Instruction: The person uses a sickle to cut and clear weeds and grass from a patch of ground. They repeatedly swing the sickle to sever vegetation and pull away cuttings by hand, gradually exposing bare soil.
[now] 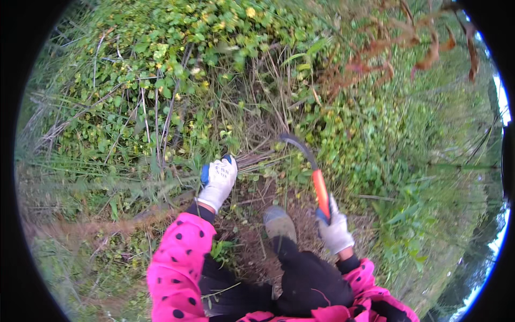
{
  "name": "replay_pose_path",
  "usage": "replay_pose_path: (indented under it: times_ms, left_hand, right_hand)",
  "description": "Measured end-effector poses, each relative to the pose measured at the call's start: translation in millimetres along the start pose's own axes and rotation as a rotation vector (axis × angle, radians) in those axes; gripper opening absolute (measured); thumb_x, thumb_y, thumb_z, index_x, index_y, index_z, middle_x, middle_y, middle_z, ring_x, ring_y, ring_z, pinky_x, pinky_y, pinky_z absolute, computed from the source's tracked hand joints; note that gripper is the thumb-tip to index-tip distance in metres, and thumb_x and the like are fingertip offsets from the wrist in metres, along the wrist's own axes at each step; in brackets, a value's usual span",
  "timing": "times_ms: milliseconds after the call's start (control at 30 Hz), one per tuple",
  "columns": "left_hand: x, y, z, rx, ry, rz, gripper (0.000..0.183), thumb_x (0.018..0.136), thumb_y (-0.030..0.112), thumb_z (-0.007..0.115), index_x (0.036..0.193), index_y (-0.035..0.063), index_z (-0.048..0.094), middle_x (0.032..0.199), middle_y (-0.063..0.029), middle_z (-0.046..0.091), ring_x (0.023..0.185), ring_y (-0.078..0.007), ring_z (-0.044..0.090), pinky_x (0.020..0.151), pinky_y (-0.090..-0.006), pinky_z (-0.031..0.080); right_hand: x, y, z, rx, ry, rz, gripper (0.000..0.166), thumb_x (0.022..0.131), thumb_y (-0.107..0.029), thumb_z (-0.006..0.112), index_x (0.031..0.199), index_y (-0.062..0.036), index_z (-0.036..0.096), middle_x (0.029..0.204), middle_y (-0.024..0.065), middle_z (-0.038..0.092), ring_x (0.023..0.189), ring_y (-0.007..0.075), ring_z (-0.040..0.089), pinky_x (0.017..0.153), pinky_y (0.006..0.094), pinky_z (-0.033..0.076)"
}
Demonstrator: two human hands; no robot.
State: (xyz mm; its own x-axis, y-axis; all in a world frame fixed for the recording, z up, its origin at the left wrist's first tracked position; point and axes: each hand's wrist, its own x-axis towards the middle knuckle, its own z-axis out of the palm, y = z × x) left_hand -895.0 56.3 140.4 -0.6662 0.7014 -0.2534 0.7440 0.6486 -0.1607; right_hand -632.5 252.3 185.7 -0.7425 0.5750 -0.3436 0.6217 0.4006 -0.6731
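My left hand (219, 177), in a white work glove with blue palm coating, is closed around a bundle of thin dry stems (257, 160). Their cut-looking ends point to the right, towards the blade. A sickle (320, 189) with an orange handle and a dark curved blade is in my right hand (335, 231), gloved the same way. The blade's tip (284, 137) hooks left, just above and to the right of the stems. It appears apart from the bundle, over grass and dry stalks.
Dense low green leaves (181, 48) cover the slope ahead. Standing dry stalks (159, 116) rise on the left. Reddish-brown dried plant heads (374, 60) hang at the upper right. My boot (280, 223) stands on bare brown soil (251, 249) below the hands.
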Motion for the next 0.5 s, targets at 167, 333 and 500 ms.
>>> replay_pose_path:
  times_ms: [167, 333, 500]
  left_hand:
    - [-12.2, -10.1, 34.3, -0.082, 0.093, -0.092, 0.042, 0.076, 0.014, 0.056, 0.117, 0.0025, 0.053, 0.082, -0.0101, 0.059, 0.075, -0.0242, 0.06, 0.065, -0.0351, 0.048]
    - [-7.7, -10.1, 14.2, -0.094, -0.07, -0.126, 0.045, 0.08, 0.015, 0.054, 0.122, 0.0033, 0.05, 0.09, -0.0113, 0.063, 0.083, -0.0249, 0.063, 0.072, -0.0366, 0.049]
    - [-38.1, 3.1, 26.5, 0.139, 0.496, 0.041, 0.048, 0.078, 0.012, 0.052, 0.125, 0.0018, 0.048, 0.092, -0.0117, 0.061, 0.087, -0.027, 0.059, 0.078, -0.0385, 0.045]
  right_hand:
    - [7.7, -44.5, -18.3, -0.086, 0.125, -0.3, 0.065, 0.082, -0.013, 0.06, 0.14, -0.0092, 0.03, 0.084, 0.0227, 0.064, 0.072, 0.0391, 0.063, 0.065, 0.0406, 0.051]
    - [55.0, -60.0, 7.7, 0.009, 0.056, -0.232, 0.066, 0.082, -0.013, 0.06, 0.14, -0.0076, 0.029, 0.089, 0.024, 0.062, 0.079, 0.0397, 0.062, 0.07, 0.0427, 0.05]
    - [48.2, 37.8, 51.4, -0.183, 0.064, -0.118, 0.063, 0.086, -0.021, 0.059, 0.139, -0.0066, 0.028, 0.082, 0.0261, 0.06, 0.076, 0.0413, 0.06, 0.067, 0.0468, 0.047]
